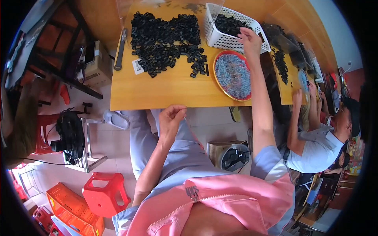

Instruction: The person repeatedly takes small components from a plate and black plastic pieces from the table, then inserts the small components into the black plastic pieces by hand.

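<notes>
Pale tiled floor (pixel 114 147), wooden wall behind, yellow-brown wooden counter (pixel 157 94) across the upper middle of the view. Person seated at its near edge, pink and grey-blue clothing.

Left hand (pixel 172 118) sits just off the counter's near edge, above the lap, thumb and fingertips closed together; whether they pinch anything is too small to tell. Right hand (pixel 250 39) reaches out over the right part of the white perforated basket (pixel 223 42), open, fingers loosely spread and slightly bent; touch with the contents cannot be told. Basket holds small black plastic parts (pixel 227 24).

Many more such pieces lie in a broad loose heap (pixel 165 33) on the counter, left of the basket. Just nearer than the basket: round red tray (pixel 216 74) with a yellowish rim, spread with small silvery screw-like pieces (pixel 232 72); right forearm passes over its right side. Between heap and tray, a short black strip (pixel 207 70). White printed label (pixel 138 67) at the heap's near left; dark-handled tool (pixel 119 55) along the counter's left edge.

On the floor to the left: red plastic stool (pixel 103 194), orange crate (pixel 71 206), pale slipper (pixel 117 119). At right, a co-worker (pixel 321 151) in a light shirt sits at another counter (pixel 285 92) bearing black pieces.
</notes>
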The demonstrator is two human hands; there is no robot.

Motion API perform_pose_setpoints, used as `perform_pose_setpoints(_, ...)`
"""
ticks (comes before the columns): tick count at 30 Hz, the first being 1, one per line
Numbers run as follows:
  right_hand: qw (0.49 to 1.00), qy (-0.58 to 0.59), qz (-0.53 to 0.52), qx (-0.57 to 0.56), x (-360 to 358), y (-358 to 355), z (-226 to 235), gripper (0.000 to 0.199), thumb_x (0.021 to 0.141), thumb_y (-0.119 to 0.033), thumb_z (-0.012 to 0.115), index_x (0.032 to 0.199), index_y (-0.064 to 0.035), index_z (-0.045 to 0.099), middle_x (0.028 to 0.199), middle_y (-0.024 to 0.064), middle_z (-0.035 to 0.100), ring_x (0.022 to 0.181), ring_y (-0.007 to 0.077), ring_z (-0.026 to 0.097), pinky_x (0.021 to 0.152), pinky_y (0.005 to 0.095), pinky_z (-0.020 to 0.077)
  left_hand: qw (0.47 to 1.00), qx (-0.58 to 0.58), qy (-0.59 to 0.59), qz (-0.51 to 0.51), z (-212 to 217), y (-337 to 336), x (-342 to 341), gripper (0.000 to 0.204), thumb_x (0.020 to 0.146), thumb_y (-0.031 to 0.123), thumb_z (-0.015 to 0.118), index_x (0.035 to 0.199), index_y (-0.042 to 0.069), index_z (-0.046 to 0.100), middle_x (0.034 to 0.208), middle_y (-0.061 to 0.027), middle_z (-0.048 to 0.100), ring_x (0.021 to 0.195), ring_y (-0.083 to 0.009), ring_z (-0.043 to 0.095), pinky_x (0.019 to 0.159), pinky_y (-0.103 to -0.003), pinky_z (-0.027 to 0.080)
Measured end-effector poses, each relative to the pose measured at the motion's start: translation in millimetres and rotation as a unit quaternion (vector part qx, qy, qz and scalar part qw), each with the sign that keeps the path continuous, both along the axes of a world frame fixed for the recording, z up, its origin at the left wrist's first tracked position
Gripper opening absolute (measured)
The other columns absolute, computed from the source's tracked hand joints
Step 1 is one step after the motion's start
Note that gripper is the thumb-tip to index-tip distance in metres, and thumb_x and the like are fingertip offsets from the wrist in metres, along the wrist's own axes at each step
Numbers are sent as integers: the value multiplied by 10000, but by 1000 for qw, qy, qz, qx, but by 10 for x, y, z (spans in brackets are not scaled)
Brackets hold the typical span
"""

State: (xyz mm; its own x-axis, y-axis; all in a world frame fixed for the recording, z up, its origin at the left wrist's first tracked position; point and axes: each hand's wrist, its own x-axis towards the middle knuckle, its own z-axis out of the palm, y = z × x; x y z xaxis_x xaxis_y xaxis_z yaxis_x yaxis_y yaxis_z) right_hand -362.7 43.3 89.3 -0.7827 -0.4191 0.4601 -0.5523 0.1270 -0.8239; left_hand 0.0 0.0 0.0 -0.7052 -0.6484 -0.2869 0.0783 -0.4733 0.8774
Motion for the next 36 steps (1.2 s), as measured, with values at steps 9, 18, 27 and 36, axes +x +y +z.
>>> perform_pose_setpoints(9, 918, 95, 2, 386, 812, 825, -424, 165, 720, -109, 672, 861, -25, 649, 784, 125, 636, 708, 240, 617, 626, 313, 473, 1000, -18, 16, -10, -72, -85, 5, 108, 822, 59, 592, 905, -6, 616, 814, -44, 629, 708, -94, 582, 659, -207, 459)
perform_pose_setpoints(18, 953, 46, 0, 301, 858, 902, -632, 157, 676, 43, 666, 811, -5, 602, 737, 95, 584, 651, 195, 584, 609, 293, 469, 988, -145, -52, -13, 145, -480, -333, 94, 796, 34, 584, 861, -32, 602, 717, -70, 621, 603, -118, 592, 544, -236, 468)
perform_pose_setpoints(27, 984, -97, 24, 148, 727, 995, -774, 151, 729, 81, 603, 857, 2, 610, 698, 25, 595, 636, 85, 555, 584, 233, 449, 803, -589, -95, -5, 24, -471, -1094, 248, 677, 32, 651, 920, 47, 607, 872, -107, 522, 798, -287, 538, 679, -365, 465)
perform_pose_setpoints(36, 975, -202, 26, 88, 777, 1028, -629, 82, 783, -43, 619, 858, -16, 636, 726, -25, 593, 624, 35, 501, 557, 178, 383, 797, -594, -104, 15, -117, -503, -1059, 101, 721, 54, 624, 801, 24, 571, 818, -102, 524, 767, -286, 529, 652, -374, 452)
